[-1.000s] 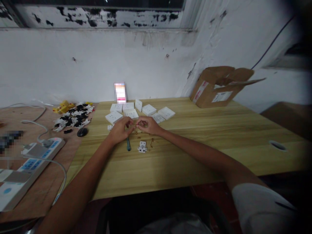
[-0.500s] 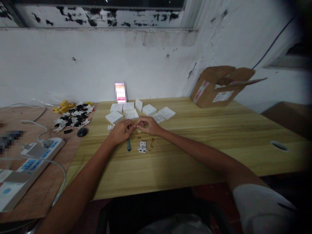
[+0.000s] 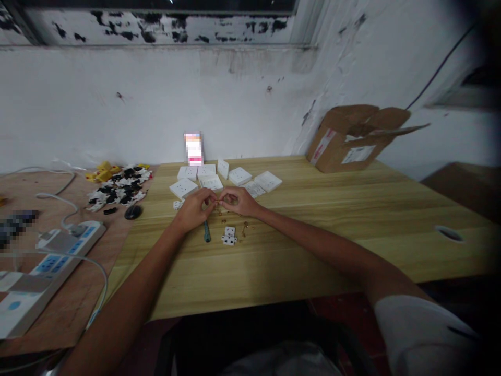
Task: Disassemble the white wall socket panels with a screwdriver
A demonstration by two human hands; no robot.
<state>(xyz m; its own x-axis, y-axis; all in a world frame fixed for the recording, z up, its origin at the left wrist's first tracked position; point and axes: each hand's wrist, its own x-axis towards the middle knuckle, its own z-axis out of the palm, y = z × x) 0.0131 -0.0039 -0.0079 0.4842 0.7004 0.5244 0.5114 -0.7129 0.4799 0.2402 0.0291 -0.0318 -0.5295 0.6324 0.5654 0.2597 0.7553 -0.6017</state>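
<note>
"Firstly, where are the hands relative to the insert [image 3: 229, 236]?"

"Both beyond it: the left hand [image 3: 197, 209] to its far left, the right hand [image 3: 241, 202] slightly to its far right. Fingers curled, thumb and forefinger of each closed in a pinch."

"Anything held?"

"A brass piece [image 3: 218, 201], gripped between the fingertips of both hands, beyond the insert and slightly left. Too small to identify further."

"And the insert itself?"

"Lying on the table [image 3: 297, 271], touched by neither hand. A green handle [image 3: 207, 233] lies just left of it; its far end is hidden at the left hand, contact cannot be told. Brass bits [image 3: 245, 228] lie near its right side."

"Farther out?"

"White plates [image 3: 240, 176] well beyond the insert; a box [image 3: 344, 141] far beyond, to its right."
</note>
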